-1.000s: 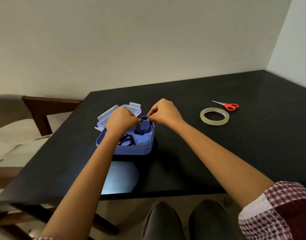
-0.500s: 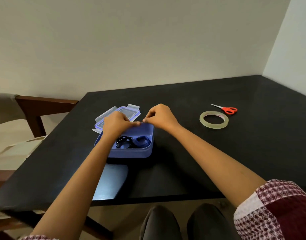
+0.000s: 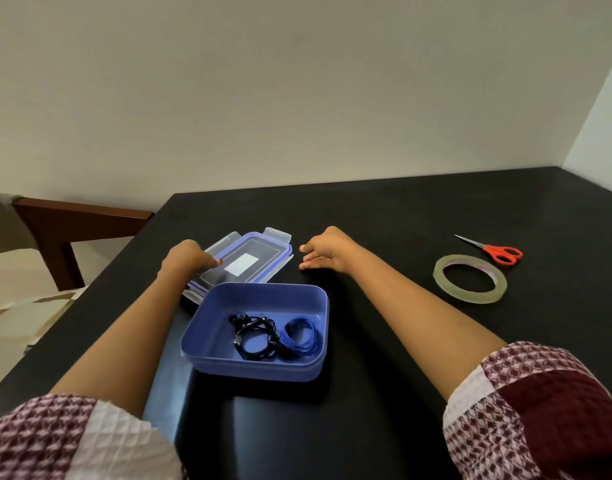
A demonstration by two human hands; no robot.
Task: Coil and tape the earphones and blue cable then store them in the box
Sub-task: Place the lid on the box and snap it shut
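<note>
The blue box [image 3: 207, 336] stands open on the black table, near me. Inside it lie the coiled black earphones [image 3: 254, 337] on the left and the coiled blue cable [image 3: 301, 337] on the right, side by side. Behind the box lies its clear lid [image 3: 249, 259] with blue trim and a white label. My left hand [image 3: 186, 259] rests on the lid's left edge, fingers curled over it. My right hand [image 3: 327, 251] hovers just right of the lid, fingers loosely apart, holding nothing.
A roll of clear tape [image 3: 470, 278] lies flat on the table to the right, with red-handled scissors [image 3: 498, 252] just behind it. A wooden chair [image 3: 65, 230] stands beyond the table's left edge. The wall is close behind the table.
Both hands have left the box and moved back to the lid; the blue cable coil now lies in the box beside the earphones. The camera tilted closer.
</note>
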